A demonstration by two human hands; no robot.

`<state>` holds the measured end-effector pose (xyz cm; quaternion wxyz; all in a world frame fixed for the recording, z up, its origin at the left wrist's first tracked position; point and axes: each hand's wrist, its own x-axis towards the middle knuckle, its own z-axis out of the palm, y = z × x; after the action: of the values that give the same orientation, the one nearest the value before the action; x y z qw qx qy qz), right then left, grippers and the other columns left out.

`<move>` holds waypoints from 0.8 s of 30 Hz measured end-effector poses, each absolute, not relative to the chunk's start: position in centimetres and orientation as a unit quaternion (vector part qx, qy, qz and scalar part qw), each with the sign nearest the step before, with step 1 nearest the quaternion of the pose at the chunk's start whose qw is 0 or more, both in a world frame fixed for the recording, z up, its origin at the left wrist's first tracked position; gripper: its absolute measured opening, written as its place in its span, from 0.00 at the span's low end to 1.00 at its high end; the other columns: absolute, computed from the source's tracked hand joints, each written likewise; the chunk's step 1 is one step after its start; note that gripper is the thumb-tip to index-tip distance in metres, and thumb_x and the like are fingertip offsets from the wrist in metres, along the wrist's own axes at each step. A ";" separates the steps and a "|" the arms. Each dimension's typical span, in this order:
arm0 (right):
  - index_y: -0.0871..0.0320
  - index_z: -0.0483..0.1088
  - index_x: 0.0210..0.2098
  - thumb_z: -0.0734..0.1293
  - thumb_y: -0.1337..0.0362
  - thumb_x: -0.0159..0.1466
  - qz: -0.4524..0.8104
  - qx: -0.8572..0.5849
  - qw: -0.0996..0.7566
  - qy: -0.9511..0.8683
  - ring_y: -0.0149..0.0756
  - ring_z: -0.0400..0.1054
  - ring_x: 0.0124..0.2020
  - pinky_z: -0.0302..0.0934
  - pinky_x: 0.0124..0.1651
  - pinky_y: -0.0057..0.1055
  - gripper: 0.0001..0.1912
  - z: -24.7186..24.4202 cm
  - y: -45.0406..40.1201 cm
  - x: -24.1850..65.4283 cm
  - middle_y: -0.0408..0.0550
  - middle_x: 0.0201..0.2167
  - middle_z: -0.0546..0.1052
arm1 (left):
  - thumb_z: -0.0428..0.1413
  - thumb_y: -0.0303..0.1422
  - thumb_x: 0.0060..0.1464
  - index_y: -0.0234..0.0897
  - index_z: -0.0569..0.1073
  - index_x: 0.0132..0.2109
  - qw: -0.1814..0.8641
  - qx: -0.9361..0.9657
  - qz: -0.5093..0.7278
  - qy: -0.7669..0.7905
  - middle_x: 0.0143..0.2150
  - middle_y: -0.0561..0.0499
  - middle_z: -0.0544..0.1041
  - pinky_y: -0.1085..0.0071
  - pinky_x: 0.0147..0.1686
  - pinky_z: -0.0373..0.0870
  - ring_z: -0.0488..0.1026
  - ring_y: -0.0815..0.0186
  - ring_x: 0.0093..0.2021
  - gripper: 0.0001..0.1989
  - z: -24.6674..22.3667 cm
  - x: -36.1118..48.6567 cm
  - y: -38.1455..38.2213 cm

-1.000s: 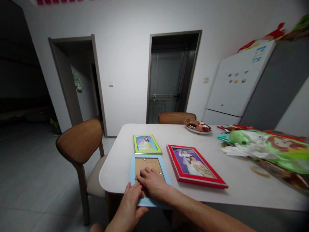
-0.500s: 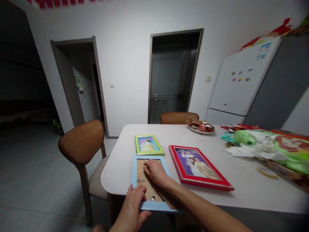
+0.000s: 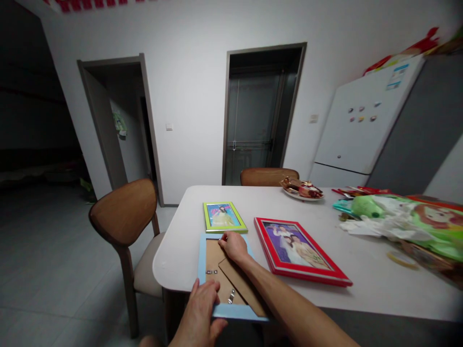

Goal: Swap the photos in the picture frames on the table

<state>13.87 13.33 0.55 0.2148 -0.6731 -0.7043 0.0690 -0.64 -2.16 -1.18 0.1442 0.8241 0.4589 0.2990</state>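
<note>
A light blue picture frame lies back side up at the near table edge, its brown backing board facing me. A long brown stand flap slants across the board. Metal clips sit at the left edge and near the bottom. My left hand grips the frame's lower left corner, fingers on top and thumb at the near edge. At the top edge, my right hand has its fingertips pinched on a small metal clip, which they mostly hide.
Beyond lies a green-framed photo; to the right, a red-framed photo. A plate of items stands at the back. Green and white bags and a tape roll lie on the right. A wooden chair stands left.
My right hand has shifted slightly right along the frame's top edge, and more of the stand flap shows. My left hand keeps its hold at the lower left corner.
</note>
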 end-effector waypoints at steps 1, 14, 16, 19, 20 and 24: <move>0.56 0.71 0.27 0.61 0.60 0.54 0.071 -0.670 0.219 -0.706 0.33 0.67 0.31 0.50 0.28 0.25 0.09 0.5 13.3 13.9 0.47 0.28 0.76 | 0.55 0.20 0.37 0.33 0.59 0.52 0.143 0.826 0.297 0.458 0.44 0.41 0.71 0.43 0.53 0.46 0.62 0.54 0.52 0.31 -1.2 -0.6 -2.1; 0.58 0.70 0.28 0.65 0.61 0.48 0.108 -0.687 0.252 -0.673 0.36 0.67 0.33 0.51 0.29 0.25 0.09 0.7 14.7 13.8 0.51 0.31 0.75 | 0.53 0.21 0.37 0.30 0.58 0.52 0.115 0.838 0.249 0.471 0.48 0.36 0.68 0.45 0.53 0.47 0.60 0.55 0.53 0.31 -1.6 -0.7 -1.9; 0.59 0.70 0.28 0.65 0.61 0.48 0.116 -0.682 0.267 -0.671 0.37 0.67 0.32 0.51 0.28 0.26 0.10 1.0 14.7 13.8 0.52 0.30 0.75 | 0.53 0.22 0.37 0.30 0.60 0.52 0.116 0.839 0.224 0.482 0.50 0.36 0.67 0.46 0.53 0.48 0.60 0.54 0.54 0.30 -1.0 -0.4 -2.0; 0.60 0.69 0.25 0.62 0.59 0.51 0.141 -0.655 0.294 -0.682 0.36 0.67 0.29 0.51 0.28 0.26 0.10 1.5 14.2 14.1 0.51 0.26 0.75 | 0.55 0.24 0.35 0.31 0.65 0.47 0.117 0.843 0.181 0.493 0.54 0.36 0.63 0.47 0.54 0.47 0.57 0.51 0.55 0.26 0.0 1.0 -2.0; 0.60 0.70 0.24 0.61 0.59 0.52 0.150 -0.641 0.305 -0.688 0.35 0.67 0.29 0.52 0.28 0.26 0.11 1.7 14.0 14.3 0.50 0.25 0.75 | 0.56 0.26 0.34 0.32 0.66 0.46 0.116 0.847 0.170 0.491 0.55 0.36 0.61 0.47 0.54 0.47 0.55 0.50 0.56 0.26 0.2 1.7 -1.9; 0.60 0.70 0.27 0.59 0.61 0.54 0.178 -0.593 0.349 -0.703 0.33 0.67 0.30 0.54 0.31 0.25 0.11 3.0 12.9 16.8 0.49 0.28 0.75 | 0.54 0.24 0.34 0.32 0.66 0.46 0.123 0.856 0.146 0.480 0.58 0.38 0.57 0.50 0.55 0.47 0.51 0.51 0.58 0.25 0.3 4.3 -1.3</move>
<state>16.76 12.87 2.95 0.3489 -0.5932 -0.7033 0.1782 4.26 -1.32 0.28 0.1232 0.8562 0.4800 0.1460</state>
